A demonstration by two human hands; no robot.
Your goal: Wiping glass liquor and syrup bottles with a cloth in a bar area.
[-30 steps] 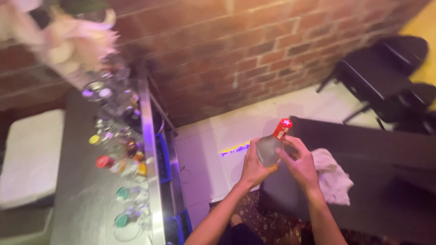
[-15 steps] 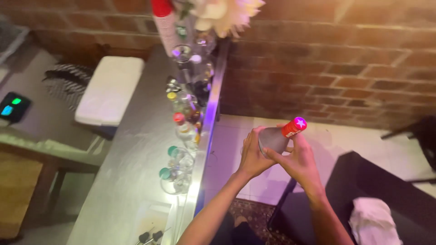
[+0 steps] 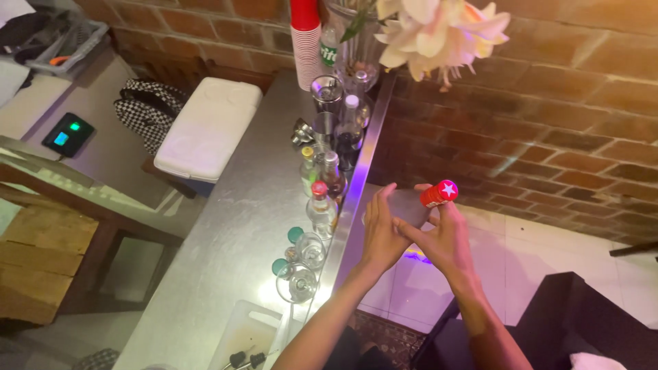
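Both my hands hold one clear glass bottle with a red cap (image 3: 439,193), tilted so the cap points up and right. My left hand (image 3: 381,230) wraps the bottle's body from the left. My right hand (image 3: 439,240) grips it from below and the right, fingers near the neck. The bottle is held in the air just right of the metal bar counter's (image 3: 226,247) edge, beside a row of small bottles (image 3: 321,205) standing along that edge. Most of the bottle's body is hidden by my fingers.
Along the counter edge stand round stoppered flasks (image 3: 296,277), tall glasses, a stack of red cups (image 3: 306,41) and a vase of pale flowers (image 3: 439,31). A white cooler (image 3: 205,127) sits left of the counter. Brick wall at right; a dark table (image 3: 582,322) at lower right.
The view has swung left and up along the counter. My hands kept hold of the red-capped bottle and carried it from above the dark table to the counter's edge.
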